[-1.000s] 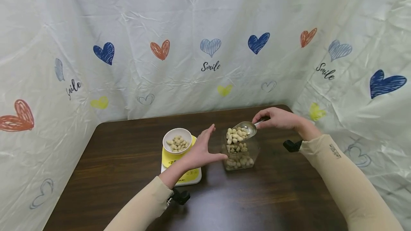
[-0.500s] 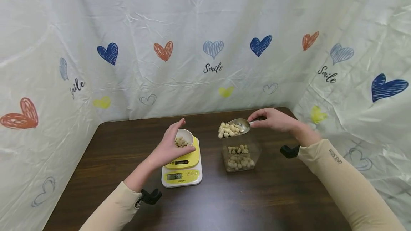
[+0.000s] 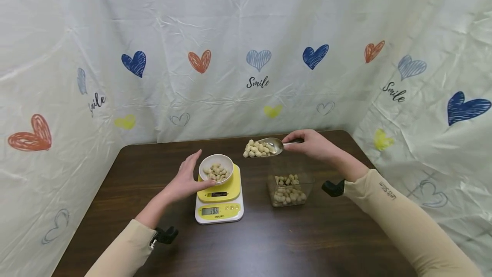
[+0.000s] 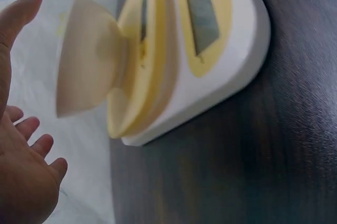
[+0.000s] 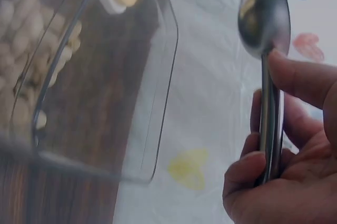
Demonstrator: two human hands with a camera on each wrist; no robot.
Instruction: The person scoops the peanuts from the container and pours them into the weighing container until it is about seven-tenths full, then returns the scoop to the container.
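Observation:
In the head view my right hand grips the handle of a metal scoop, its fingers curled round it. A heap of unshelled peanuts fills the scoop, which is held level above the table between the bin and the bowl. My left hand is beside a white bowl, fingers spread and thumb at its near rim. The bowl, with some peanuts inside, sits on a yellow and white kitchen scale reading 38.6. In the left wrist view the fingers stand apart from the bowl.
A clear plastic bin partly filled with peanuts stands right of the scale on the dark wooden table. A white curtain printed with hearts hangs behind and on both sides.
My right hand has carried the loaded scoop left, away from over the bin. My left hand has moved left from near the bin, past the scale, to the bowl's left side.

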